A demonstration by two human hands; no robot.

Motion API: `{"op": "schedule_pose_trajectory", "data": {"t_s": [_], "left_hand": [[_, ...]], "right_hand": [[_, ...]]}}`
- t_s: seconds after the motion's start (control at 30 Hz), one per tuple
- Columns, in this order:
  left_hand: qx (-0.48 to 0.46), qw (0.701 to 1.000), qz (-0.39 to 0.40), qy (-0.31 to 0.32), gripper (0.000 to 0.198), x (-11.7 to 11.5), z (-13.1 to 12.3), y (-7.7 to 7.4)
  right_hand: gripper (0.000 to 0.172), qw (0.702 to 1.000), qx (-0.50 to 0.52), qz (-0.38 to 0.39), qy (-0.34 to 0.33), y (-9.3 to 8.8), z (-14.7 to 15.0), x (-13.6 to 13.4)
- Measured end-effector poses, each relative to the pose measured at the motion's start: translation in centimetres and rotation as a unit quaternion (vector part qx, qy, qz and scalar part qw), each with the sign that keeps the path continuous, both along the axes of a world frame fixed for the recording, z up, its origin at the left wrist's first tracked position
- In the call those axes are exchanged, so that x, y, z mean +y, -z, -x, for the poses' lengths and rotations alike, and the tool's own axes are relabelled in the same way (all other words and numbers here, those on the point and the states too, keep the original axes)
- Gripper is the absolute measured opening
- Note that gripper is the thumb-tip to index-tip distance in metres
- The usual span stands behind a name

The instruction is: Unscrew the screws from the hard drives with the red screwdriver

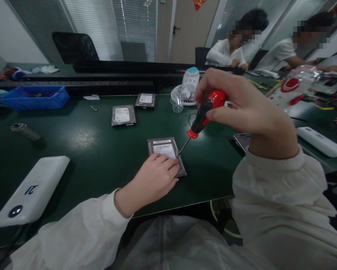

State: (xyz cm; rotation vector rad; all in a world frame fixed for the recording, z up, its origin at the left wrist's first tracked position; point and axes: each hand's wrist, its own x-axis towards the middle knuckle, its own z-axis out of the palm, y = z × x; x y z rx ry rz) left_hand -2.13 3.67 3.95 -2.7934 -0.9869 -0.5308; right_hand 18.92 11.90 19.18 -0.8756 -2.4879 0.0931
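Observation:
A hard drive point(163, 146) with a white label lies flat on the green table near its front edge. Over its near part rests my left hand point(158, 174), fingers bent and pressed together, holding it down and hiding that part. My right hand point(236, 101) grips a red and black screwdriver point(200, 116) by its handle, above and to the right of the drive. The screwdriver slants down to the left, its tip meeting the drive's right side; a screw under the tip is too small to make out.
Two more hard drives point(124, 115) point(145, 100) lie farther back. Behind them stand a clear plastic cup point(176, 103) and a small white fan point(191, 80). White power banks point(33, 191) point(323, 141), a phone point(241, 140), a blue bin point(36, 98) and a metal cylinder point(24, 131) flank them. Co-workers sit across the table.

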Motion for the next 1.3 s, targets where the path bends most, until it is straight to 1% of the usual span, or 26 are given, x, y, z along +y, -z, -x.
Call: {"op": "schedule_pose_trajectory", "data": {"t_s": [0.03, 0.13, 0.17, 0.2, 0.27, 0.3, 0.37, 0.4, 0.47, 0.53, 0.63, 0.67, 0.7, 0.77, 0.8, 0.9, 0.93, 0.97, 1.03, 1.1, 1.13, 1.17, 1.2, 1.23, 1.27, 1.3], "left_hand": [[0.001, 1.000, 0.000, -0.002, 0.026, 0.0, 0.0, 0.0], [0.006, 1.000, 0.004, 0.000, 0.025, 0.0, 0.0, -0.1], [0.007, 1.000, 0.004, 0.001, 0.025, 0.0, 0.0, -0.1], [0.007, 1.000, 0.003, 0.000, 0.025, 0.0, 0.0, -0.1], [0.006, 1.000, 0.001, 0.001, 0.024, 0.0, 0.1, 0.0], [0.005, 1.000, 0.000, 0.002, 0.024, 0.0, 0.1, 0.0], [0.003, 1.000, -0.002, 0.002, 0.025, 0.0, 0.1, 0.0], [0.003, 1.000, -0.002, 0.001, 0.025, 0.0, 0.1, 0.0], [0.002, 1.000, -0.005, 0.001, 0.025, 0.0, 0.1, 0.0], [0.003, 1.000, -0.005, 0.000, 0.026, 0.0, 0.0, 0.0], [0.004, 1.000, 0.002, -0.001, 0.026, 0.0, 0.0, -0.1], [0.005, 1.000, 0.004, -0.001, 0.026, 0.0, -0.1, -0.1], [0.005, 1.000, 0.006, 0.000, 0.026, 0.0, -0.1, -0.2], [0.007, 1.000, 0.009, 0.001, 0.025, 0.0, -0.1, -0.2], [0.007, 1.000, 0.009, 0.001, 0.025, 0.0, -0.1, -0.2], [0.009, 1.000, 0.007, -0.001, 0.024, 0.0, -0.1, -0.2], [0.008, 1.000, 0.007, -0.002, 0.024, 0.0, -0.1, -0.2], [0.008, 1.000, 0.007, -0.002, 0.024, 0.0, -0.1, -0.2], [0.009, 1.000, 0.009, -0.001, 0.025, 0.0, -0.1, -0.2], [0.011, 1.000, 0.011, -0.002, 0.025, 0.0, -0.1, -0.2], [0.012, 1.000, 0.012, -0.002, 0.025, 0.0, -0.1, -0.2], [0.012, 1.000, 0.011, -0.002, 0.025, 0.0, -0.1, -0.2], [0.011, 1.000, 0.009, -0.001, 0.025, 0.0, 0.0, -0.2], [0.010, 1.000, 0.007, 0.000, 0.025, -0.1, 0.0, -0.1], [0.009, 1.000, 0.006, 0.000, 0.025, -0.1, 0.0, -0.1], [0.008, 1.000, 0.004, 0.001, 0.025, 0.0, 0.1, 0.0]], "right_hand": [[0.015, 1.000, 0.003, 0.003, 0.004, -0.1, 0.1, -0.1], [0.037, 0.998, 0.006, -0.009, 0.065, -0.1, 0.4, -0.2], [0.037, 0.997, 0.003, -0.012, 0.078, 0.0, 0.5, -0.2], [0.033, 0.996, -0.001, -0.016, 0.082, 0.0, 0.5, -0.1], [0.016, 0.997, 0.000, -0.025, 0.073, -0.1, 0.3, -0.2], [0.015, 0.998, 0.004, -0.023, 0.064, -0.2, 0.2, -0.2], [0.022, 0.999, 0.009, -0.009, 0.052, -0.5, -0.2, -0.3], [0.023, 0.999, 0.004, 0.003, 0.046, -0.6, -0.4, -0.3], [0.017, 0.999, -0.012, 0.022, 0.031, -0.7, -0.4, -0.4], [0.004, 1.000, -0.016, 0.017, 0.020, -0.5, -0.2, -0.3], [0.022, 0.999, 0.002, -0.035, 0.029, 0.4, 0.4, 0.1], [0.024, 0.998, 0.009, -0.054, 0.033, 0.6, 0.6, 0.3], [0.023, 0.997, 0.018, -0.071, 0.035, 0.9, 0.7, 0.4], [0.013, 0.995, 0.037, -0.089, 0.029, 1.2, 0.8, 0.5], [0.013, 0.995, 0.047, -0.088, 0.021, 1.2, 0.8, 0.5], [0.029, 0.997, 0.057, -0.045, -0.030, 1.2, 0.7, 0.3], [0.030, 0.997, 0.053, -0.034, -0.040, 1.1, 0.7, 0.3], [0.027, 0.998, 0.047, -0.031, -0.037, 1.0, 0.8, 0.2], [0.018, 0.999, 0.022, -0.045, 0.012, 0.8, 0.9, 0.0], [0.031, 0.995, -0.002, -0.062, 0.077, 0.7, 1.0, -0.1], [0.035, 0.994, -0.009, -0.062, 0.091, 0.5, 1.0, -0.1], [0.033, 0.994, -0.010, -0.057, 0.088, 0.4, 1.0, -0.1], [0.026, 0.996, -0.007, -0.048, 0.073, 0.3, 0.9, -0.2], [0.018, 0.998, -0.002, -0.035, 0.050, 0.2, 0.7, -0.2], [0.015, 0.999, 0.004, -0.023, 0.027, 0.1, 0.5, -0.2], [0.020, 1.000, 0.010, -0.016, 0.012, 0.0, 0.3, -0.2]]}}
